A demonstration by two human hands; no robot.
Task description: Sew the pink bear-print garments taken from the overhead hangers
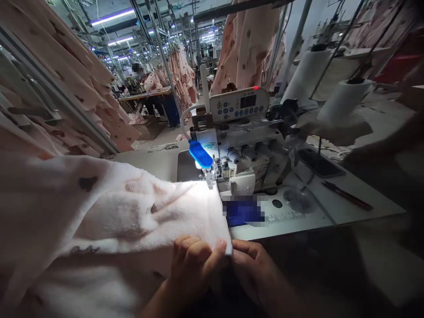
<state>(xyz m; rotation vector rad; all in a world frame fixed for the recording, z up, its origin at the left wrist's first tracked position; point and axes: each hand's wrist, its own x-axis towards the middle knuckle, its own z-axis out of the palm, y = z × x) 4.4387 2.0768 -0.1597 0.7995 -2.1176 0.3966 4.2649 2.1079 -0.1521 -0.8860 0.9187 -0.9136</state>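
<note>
In the head view, pale pink fleece fabric spreads from the left edge to the middle of the frame, its far edge at the presser foot of a sewing machine, under a blue lamp. At bottom centre the left hand is curled, grasping the fabric's near edge; just right of it, the right hand touches the corner, though whether it pinches cannot be told. Thread cones stand upper right, above a slim tool
</note>
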